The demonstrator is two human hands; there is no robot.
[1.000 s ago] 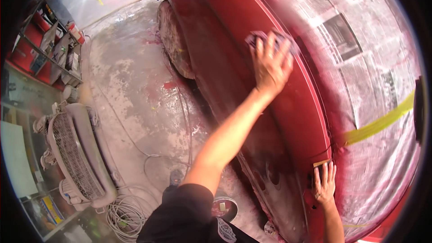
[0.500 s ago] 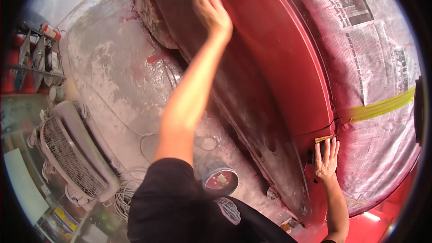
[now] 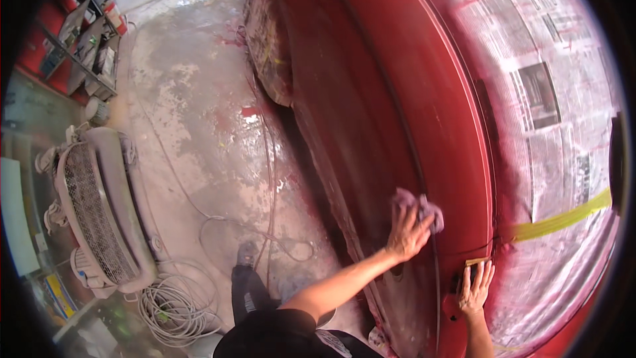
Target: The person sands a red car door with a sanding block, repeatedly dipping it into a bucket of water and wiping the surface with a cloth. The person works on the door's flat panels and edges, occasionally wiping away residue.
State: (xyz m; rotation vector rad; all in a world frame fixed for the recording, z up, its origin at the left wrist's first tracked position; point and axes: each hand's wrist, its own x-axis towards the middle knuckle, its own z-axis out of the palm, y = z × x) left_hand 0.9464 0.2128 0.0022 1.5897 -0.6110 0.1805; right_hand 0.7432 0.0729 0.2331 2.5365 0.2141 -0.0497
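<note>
A crumpled mauve cloth (image 3: pixel 424 211) lies against the door of a red car (image 3: pixel 371 106), with my left hand (image 3: pixel 407 233) bunched on it. My right hand (image 3: pixel 474 286) rests farther right on the car side, just below the masked windows. Its fingers are fairly straight over a thin tan pad (image 3: pixel 474 262), whose edge shows past the fingertips; the rest of the pad is hidden. A dark seam between panels runs just above that hand. The lower door is dull and hazy, the upper part a brighter red.
Newspaper masking (image 3: pixel 536 179) with yellow tape (image 3: pixel 563 215) covers the windows. A covered wheel (image 3: pixel 268 43) stands at the far end. A removed bumper with a mesh grille (image 3: pixel 99 212), a coiled hose (image 3: pixel 173 311) and loose cables lie on the floor at left. A shelf rack (image 3: pixel 83 46) stands beyond.
My left hand has swept the cloth from the far end of the car back toward me and to the right. The view has shifted; my right hand stays on the pad near the seam.
</note>
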